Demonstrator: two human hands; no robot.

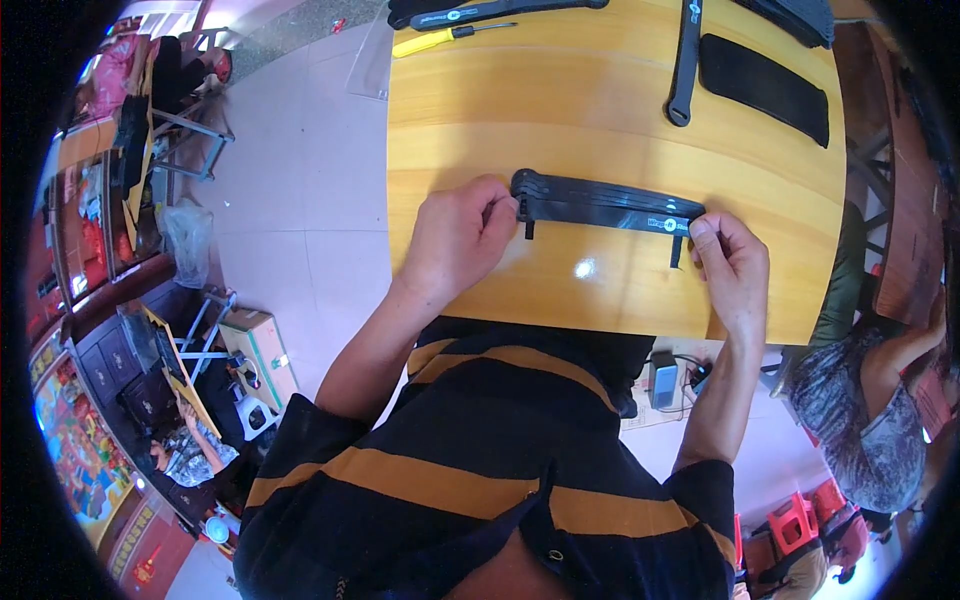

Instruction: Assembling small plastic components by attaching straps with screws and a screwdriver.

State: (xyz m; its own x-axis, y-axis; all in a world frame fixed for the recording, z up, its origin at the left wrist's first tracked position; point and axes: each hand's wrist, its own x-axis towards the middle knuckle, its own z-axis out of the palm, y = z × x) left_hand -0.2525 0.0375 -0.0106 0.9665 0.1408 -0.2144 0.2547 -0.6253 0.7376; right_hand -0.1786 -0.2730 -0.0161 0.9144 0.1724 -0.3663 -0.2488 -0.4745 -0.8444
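Observation:
A small stack of black straps (605,205) lies crosswise near the front of the wooden table. Each strap has a rounded left end, and white print shows near the right end of the front one. At the left end, my left hand (462,232) pinches with thumb and forefinger. My right hand (738,258) grips the right end between thumb and fingers. Two short black strips stick out from under the stack toward me, a left strip (529,231) and a right strip (676,252). Part of each strap end is hidden by my fingers.
Farther back on the wooden table (600,125) lie a single black strap (684,65), a black flat pad (765,90), a dark pile (795,15), more straps (500,13) and a yellow-handled thin-shafted tool (432,42). Another person (870,410) sits close at the right.

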